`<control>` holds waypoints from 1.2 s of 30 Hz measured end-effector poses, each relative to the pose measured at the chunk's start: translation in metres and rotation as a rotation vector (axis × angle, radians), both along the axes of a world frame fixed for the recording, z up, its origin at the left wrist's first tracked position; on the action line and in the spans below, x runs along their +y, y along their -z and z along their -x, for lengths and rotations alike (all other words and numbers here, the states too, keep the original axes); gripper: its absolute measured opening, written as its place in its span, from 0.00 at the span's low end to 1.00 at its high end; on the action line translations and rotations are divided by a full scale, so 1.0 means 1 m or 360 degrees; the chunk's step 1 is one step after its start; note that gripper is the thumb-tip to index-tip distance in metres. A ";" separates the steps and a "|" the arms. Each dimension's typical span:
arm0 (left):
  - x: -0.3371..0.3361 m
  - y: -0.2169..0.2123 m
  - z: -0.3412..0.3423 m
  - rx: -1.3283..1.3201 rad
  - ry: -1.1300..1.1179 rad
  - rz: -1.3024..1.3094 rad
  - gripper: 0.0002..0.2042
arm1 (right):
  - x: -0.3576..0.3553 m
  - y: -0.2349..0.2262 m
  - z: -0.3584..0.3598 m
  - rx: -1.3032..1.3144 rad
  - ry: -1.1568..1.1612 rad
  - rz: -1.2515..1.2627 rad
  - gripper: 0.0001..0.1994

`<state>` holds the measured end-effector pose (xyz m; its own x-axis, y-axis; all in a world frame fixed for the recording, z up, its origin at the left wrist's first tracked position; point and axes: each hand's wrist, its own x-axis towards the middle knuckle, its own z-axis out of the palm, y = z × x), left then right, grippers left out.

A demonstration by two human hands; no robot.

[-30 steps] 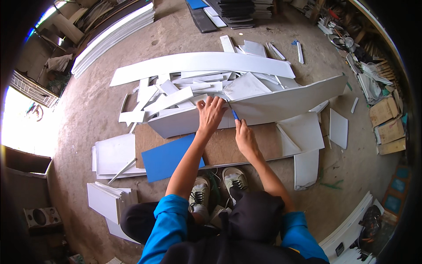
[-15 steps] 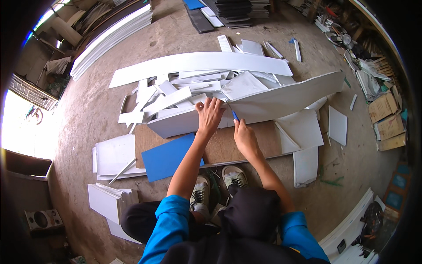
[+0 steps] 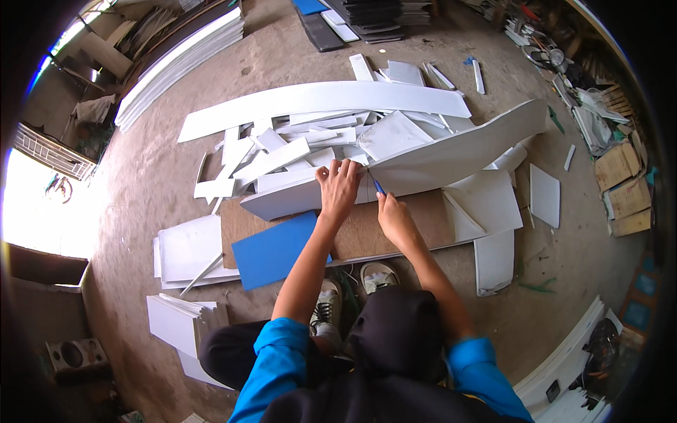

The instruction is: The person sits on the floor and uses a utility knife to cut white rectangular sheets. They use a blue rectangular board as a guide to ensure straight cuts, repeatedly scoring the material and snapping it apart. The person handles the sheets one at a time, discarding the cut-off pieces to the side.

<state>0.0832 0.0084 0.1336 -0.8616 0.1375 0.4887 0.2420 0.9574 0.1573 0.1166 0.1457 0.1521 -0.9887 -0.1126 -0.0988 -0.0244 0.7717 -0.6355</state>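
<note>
A long white foam-like board (image 3: 458, 151) stands tilted on its edge in front of me, and a dark cut line shows near its middle. My left hand (image 3: 339, 189) grips the board's top edge just left of that line, fingers curled over it. My right hand (image 3: 397, 222) is closed around a knife with a blue handle (image 3: 379, 187). The knife's tip is against the board at the cut line; its blade is barely visible. Under the board lie a brown wooden plank (image 3: 352, 238) and a blue sheet (image 3: 273, 250).
Beyond the board is a heap of white offcuts (image 3: 282, 161), topped by a long white strip (image 3: 317, 100). White stacks (image 3: 180, 67) stand at the far left, dark sheets (image 3: 367, 21) at the back. Flattened cardboard (image 3: 624, 190) lies right. My shoes (image 3: 326, 307) are close to the plank.
The board's right part has swung up and away from me, bending at the cut line. Both hands keep nearly the same place on the board. The whole view has shifted slightly.
</note>
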 end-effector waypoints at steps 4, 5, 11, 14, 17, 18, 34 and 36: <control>-0.004 0.001 -0.001 -0.0059 0.0040 -0.0016 0.10 | -0.001 -0.004 0.004 -0.0021 -0.0047 0.0025 0.19; -0.005 0.002 -0.004 -0.0033 0.0036 0.0030 0.10 | -0.002 0.004 0.008 -0.0014 -0.0091 0.0006 0.19; 0.002 0.004 -0.010 -0.0019 -0.0031 0.0038 0.11 | -0.009 0.048 0.022 -0.0070 0.0003 0.0033 0.20; 0.006 0.002 -0.012 -0.0082 -0.0043 -0.0003 0.12 | -0.006 0.056 0.023 -0.0143 -0.0029 -0.0005 0.21; 0.012 -0.007 -0.010 -0.0117 -0.0072 -0.0010 0.13 | -0.001 0.063 0.026 -0.0249 -0.0060 -0.0095 0.21; 0.011 -0.006 -0.010 -0.0131 -0.0103 -0.0022 0.14 | -0.004 0.061 0.022 -0.0282 -0.0031 -0.0081 0.21; 0.016 -0.001 -0.003 -0.0134 -0.0273 -0.0142 0.20 | -0.004 0.113 0.024 -0.0357 -0.0146 -0.0072 0.23; 0.015 0.000 -0.005 -0.0088 -0.0240 -0.0120 0.19 | -0.006 0.111 0.019 -0.0464 -0.0099 -0.0116 0.23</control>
